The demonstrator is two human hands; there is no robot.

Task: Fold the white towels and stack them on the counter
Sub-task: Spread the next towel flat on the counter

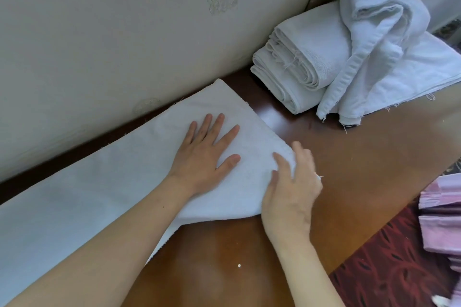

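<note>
Pressing white towel [104, 189] on counter [354, 157]

The white towel [87, 194] runs off the left edge, its far end unseen. The flat left hand [202, 157] covers part of its folded end. The right hand [291, 187] is blurred at the towel's corner (pinching or only touching, unclear). A loose towel [379, 32] hides part of the folded stack [299, 57]. A pink cloth [441, 219] is cut by the right edge.
</note>
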